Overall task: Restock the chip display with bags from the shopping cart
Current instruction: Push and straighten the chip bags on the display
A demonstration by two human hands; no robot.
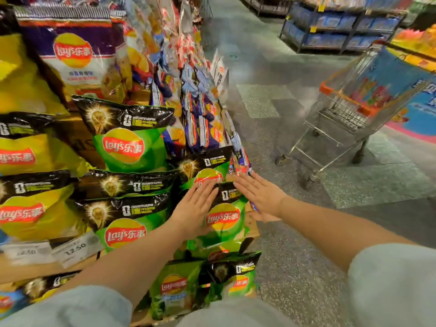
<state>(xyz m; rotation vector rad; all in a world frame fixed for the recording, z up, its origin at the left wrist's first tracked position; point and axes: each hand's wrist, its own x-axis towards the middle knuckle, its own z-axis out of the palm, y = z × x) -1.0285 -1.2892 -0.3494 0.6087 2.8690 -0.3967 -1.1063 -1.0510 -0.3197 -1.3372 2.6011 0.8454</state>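
Observation:
A green Lay's chip bag [225, 223] with a black top stands at the right end of the display shelf [35, 270]. My left hand [194, 208] lies flat on its left side, fingers together and stretched out. My right hand [259, 194] presses flat against its right edge, palm turned inward. Neither hand grips the bag. More green bags [128, 147] and yellow bags [30, 208] fill the shelves to the left. The shopping cart [349, 114] stands on the floor at the right, a good step away; I see no chip bags in it.
Price tags [75, 249] hang on the shelf edge. Several green bags [203, 282] sit on the lower shelf near my body. Blue and purple bags [200, 123] line the display farther along. A blue promotional stand [420, 107] is behind the cart, and dark shelving [339, 29] lies across the aisle.

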